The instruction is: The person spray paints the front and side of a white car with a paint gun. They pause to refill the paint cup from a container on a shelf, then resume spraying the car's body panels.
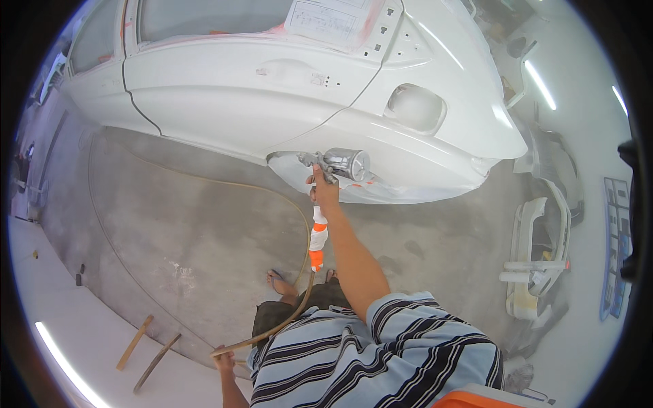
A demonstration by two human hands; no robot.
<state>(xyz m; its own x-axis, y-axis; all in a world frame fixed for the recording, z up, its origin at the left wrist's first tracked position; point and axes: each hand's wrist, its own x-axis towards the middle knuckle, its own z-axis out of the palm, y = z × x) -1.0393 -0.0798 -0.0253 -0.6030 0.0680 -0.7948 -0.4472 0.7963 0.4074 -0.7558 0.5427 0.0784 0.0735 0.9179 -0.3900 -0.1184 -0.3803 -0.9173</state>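
Observation:
My right hand (324,190) grips a metal spray gun (340,165) with a shiny cup, held close to the white car body (272,88) at its rear wheel arch, which is masked with sheeting. A white and orange fitting (317,238) hangs below the gun's handle. From it a tan air hose (204,182) loops over the grey floor and back to my left hand (223,358), which is closed around it low beside my striped shirt.
The car's window is masked with paper (326,20). A white bumper part (534,251) rests on a stand at the right. Two wooden sticks (146,350) lie on the floor at lower left. My feet in sandals (279,280) stand on the concrete.

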